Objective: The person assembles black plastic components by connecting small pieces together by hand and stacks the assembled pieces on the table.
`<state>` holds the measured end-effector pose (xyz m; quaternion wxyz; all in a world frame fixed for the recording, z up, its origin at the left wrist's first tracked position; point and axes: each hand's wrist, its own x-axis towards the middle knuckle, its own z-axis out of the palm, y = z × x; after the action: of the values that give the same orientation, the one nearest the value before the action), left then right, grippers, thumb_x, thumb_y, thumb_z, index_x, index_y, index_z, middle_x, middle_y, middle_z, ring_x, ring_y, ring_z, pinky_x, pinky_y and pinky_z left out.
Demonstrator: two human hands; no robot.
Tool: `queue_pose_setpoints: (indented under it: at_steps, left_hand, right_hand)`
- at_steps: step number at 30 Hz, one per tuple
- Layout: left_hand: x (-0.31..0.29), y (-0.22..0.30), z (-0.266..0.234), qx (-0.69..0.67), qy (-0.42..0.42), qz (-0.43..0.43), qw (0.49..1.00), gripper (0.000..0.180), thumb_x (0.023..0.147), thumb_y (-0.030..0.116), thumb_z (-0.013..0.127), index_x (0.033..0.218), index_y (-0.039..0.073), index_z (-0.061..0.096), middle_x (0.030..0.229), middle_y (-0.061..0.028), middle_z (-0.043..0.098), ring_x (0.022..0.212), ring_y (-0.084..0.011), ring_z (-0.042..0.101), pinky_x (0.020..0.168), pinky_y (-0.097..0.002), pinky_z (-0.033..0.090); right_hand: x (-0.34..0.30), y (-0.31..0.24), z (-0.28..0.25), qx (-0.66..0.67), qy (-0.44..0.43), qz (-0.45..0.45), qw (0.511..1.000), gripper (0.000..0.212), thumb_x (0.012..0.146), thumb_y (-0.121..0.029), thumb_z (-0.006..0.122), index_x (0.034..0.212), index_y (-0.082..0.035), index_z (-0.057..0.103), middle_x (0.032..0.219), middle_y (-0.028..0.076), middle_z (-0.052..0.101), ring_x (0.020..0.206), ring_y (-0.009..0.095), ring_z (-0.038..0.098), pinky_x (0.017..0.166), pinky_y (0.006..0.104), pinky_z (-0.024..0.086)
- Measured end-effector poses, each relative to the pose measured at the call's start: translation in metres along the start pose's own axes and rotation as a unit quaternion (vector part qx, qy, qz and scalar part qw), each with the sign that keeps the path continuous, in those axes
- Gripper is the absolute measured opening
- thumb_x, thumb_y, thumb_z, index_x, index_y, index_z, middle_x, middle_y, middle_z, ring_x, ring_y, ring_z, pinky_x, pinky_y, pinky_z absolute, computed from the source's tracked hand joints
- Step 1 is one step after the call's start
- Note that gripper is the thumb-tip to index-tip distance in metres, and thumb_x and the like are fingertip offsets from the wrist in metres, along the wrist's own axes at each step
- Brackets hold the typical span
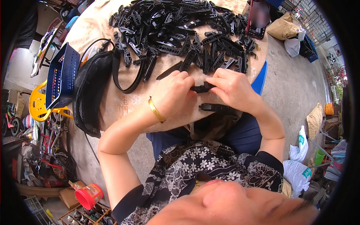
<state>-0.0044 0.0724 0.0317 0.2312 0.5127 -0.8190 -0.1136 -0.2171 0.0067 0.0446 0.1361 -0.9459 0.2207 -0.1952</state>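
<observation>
Between my two hands, just above the near part of the table, is a small black plastic part (202,88). My left hand (174,90), with a gold bangle at its wrist, has its fingers closed on the part's left end. At the right end, my right hand (230,88) pinches it between thumb and fingers. Another black plastic part (216,107) lies near the table's edge, below my right hand. Beyond my hands spreads a big heap of similar long, slotted black plastic parts (176,32). My fingers hide much of the held part.
The round table (84,32) has a tan cover. A black mesh bag (92,90) with a strap rests at its left edge. A phone (258,18) stands at the far right. Left of the table, a blue basket (62,77) sits on a yellow stool (37,101); a red bucket (89,196) is lower left.
</observation>
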Motion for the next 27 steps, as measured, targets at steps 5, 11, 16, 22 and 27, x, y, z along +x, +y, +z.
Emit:
queue_pose_setpoints:
  at_steps: [5, 11, 16, 22, 27]
  left_hand:
    - [-0.003, -0.002, 0.0, -0.011, 0.012, -0.03, 0.999, 0.016, 0.072, 0.015, 0.072, 0.079, 0.003, 0.063, 0.08, -0.0095, 0.058, 0.082, -0.0294, 0.057, 0.072, -0.0388, 0.047]
    - [0.005, -0.007, 0.004, -0.109, -0.028, -0.003, 0.994, 0.015, 0.071, 0.015, 0.073, 0.075, 0.003, 0.064, 0.075, -0.0102, 0.059, 0.075, -0.0297, 0.059, 0.065, -0.0385, 0.048]
    - [0.002, -0.007, 0.001, -0.102, -0.027, 0.006, 0.994, 0.017, 0.069, 0.016, 0.074, 0.074, 0.004, 0.064, 0.075, -0.0097, 0.059, 0.073, -0.0295, 0.059, 0.064, -0.038, 0.048]
    - [0.001, -0.025, -0.02, 0.061, 0.055, -0.041, 0.996, 0.031, 0.066, 0.025, 0.078, 0.083, 0.007, 0.061, 0.082, -0.0089, 0.057, 0.082, -0.0282, 0.057, 0.072, -0.0369, 0.047]
    - [0.003, -0.037, -0.016, 0.153, 0.086, -0.105, 0.979, 0.025, 0.072, 0.02, 0.073, 0.086, 0.005, 0.058, 0.084, -0.0106, 0.059, 0.084, -0.0296, 0.057, 0.075, -0.0396, 0.047]
  right_hand:
    - [-0.001, -0.002, -0.011, -0.02, -0.036, -0.006, 0.999, 0.02, 0.074, -0.014, 0.069, 0.091, -0.005, 0.063, 0.081, 0.009, 0.053, 0.075, 0.027, 0.059, 0.064, 0.0363, 0.048]
    - [0.005, 0.006, 0.008, 0.06, -0.031, -0.015, 0.998, 0.018, 0.073, -0.013, 0.069, 0.088, -0.004, 0.064, 0.08, 0.01, 0.055, 0.073, 0.029, 0.06, 0.063, 0.0379, 0.048]
    - [0.011, 0.005, 0.007, 0.112, -0.037, -0.019, 0.993, 0.019, 0.072, -0.017, 0.07, 0.087, -0.005, 0.065, 0.079, 0.011, 0.057, 0.072, 0.03, 0.06, 0.062, 0.0387, 0.048]
    - [0.043, 0.007, 0.001, 0.086, -0.042, -0.064, 0.993, 0.017, 0.08, -0.022, 0.064, 0.088, -0.007, 0.068, 0.078, 0.011, 0.061, 0.074, 0.03, 0.061, 0.064, 0.038, 0.049]
    - [0.127, 0.028, 0.027, 0.004, 0.108, -0.129, 0.986, 0.018, 0.079, -0.011, 0.065, 0.095, -0.004, 0.067, 0.088, 0.01, 0.063, 0.079, 0.028, 0.062, 0.069, 0.0355, 0.05]
